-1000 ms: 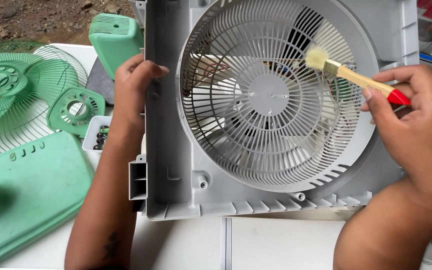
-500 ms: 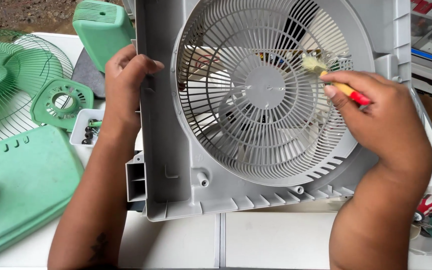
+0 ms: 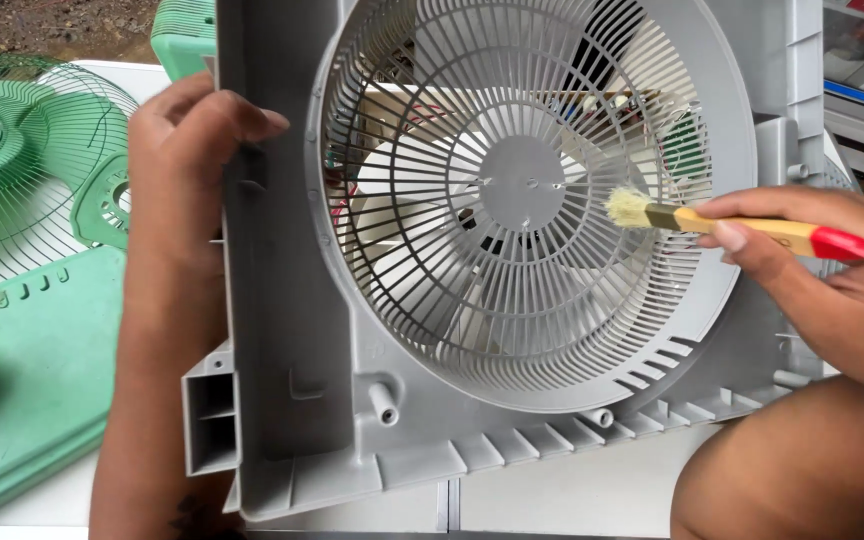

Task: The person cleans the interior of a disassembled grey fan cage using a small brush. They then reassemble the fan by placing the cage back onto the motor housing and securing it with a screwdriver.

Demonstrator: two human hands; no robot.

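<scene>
Bristles of the small yellow-handled paintbrush with a red tip (image 3: 742, 228) touch the round slatted grille of the grey plastic box-fan housing (image 3: 532, 200) just right of its hub — my right hand (image 3: 812, 275) pinches the handle with closed fingers. My left hand (image 3: 187, 160) wraps the housing's left edge, fingers curled over it; green wire fan guard (image 3: 22, 170) lies far left.

Crowded left, open strip in front
Green fan guard (image 3: 22, 170) and green panel (image 3: 22, 390) blocked the left; bare counter (image 3: 552, 490) lay free below the grey fan housing (image 3: 292, 300)
</scene>
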